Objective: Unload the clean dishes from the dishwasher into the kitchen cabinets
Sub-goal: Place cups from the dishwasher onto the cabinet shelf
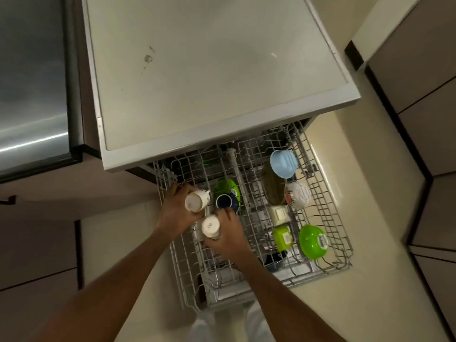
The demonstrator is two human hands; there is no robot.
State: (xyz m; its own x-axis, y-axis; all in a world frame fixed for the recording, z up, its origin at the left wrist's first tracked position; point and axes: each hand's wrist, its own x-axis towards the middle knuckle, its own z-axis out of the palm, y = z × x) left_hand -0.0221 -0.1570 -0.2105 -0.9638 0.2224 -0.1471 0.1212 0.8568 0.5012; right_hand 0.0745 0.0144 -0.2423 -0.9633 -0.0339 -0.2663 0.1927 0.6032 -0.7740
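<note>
My left hand point(175, 211) curls round a white cup point(196, 200) over the rack point(328, 215)'s left side; my right hand point(228, 236) grips a second white cup point(210, 227) just beside it; cups may knock together, or snag the wires and slip.

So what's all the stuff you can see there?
Rack: 1, grey wire, pulled out under the counter.
Counter: 1, pale, above the rack.
Green bowls: 2, one mid-rack, one front right.
Blue bowl: 1, light blue, back right.
Patterned bowl: 1, white, right side.
Navy cup: 1, mid-rack.
Green box: 1, front.
White cups: 2, one in each hand.
Left hand: holds a cup.
Right hand: holds a cup.
</note>
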